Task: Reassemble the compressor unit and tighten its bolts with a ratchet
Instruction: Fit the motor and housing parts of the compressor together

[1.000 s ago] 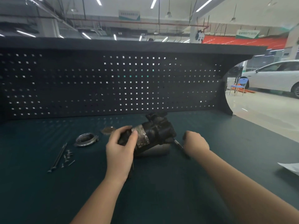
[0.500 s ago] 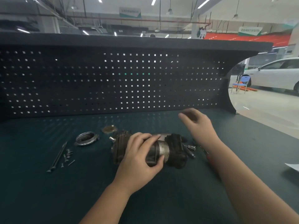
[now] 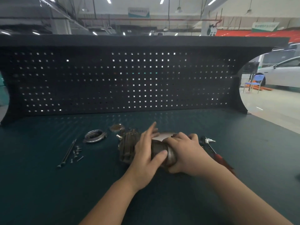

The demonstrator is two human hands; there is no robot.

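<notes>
Right now both hands are on the compressor unit [image 3: 129, 148], which lies on its side on the dark green workbench [image 3: 48, 184], in front of the middle of the perforated back panel [image 3: 113, 78]. The left hand [image 3: 146, 153] lies over the middle of the compressor, fingers straight and lightly spread over the top, thumb pressed against the near side of the metal barrel. The right hand [image 3: 185, 153] is wrapped round the compressor's right end, fingers curled over the top and close together, thumb tucked under; that end is hidden by the hand.

Left of the compressor sits a metal ring [image 3: 94, 136], apart from it, and just behind the compressor's left end lies a small round plate [image 3: 116, 127]. Further left of the compressor are two long bolts [image 3: 67, 153] side by side, with a scatter of small screws [image 3: 76, 151] just beside them. Right of the compressor, close to the right hand, lies the ratchet [image 3: 211, 146] with its red handle running back under the right forearm, untouched.
</notes>
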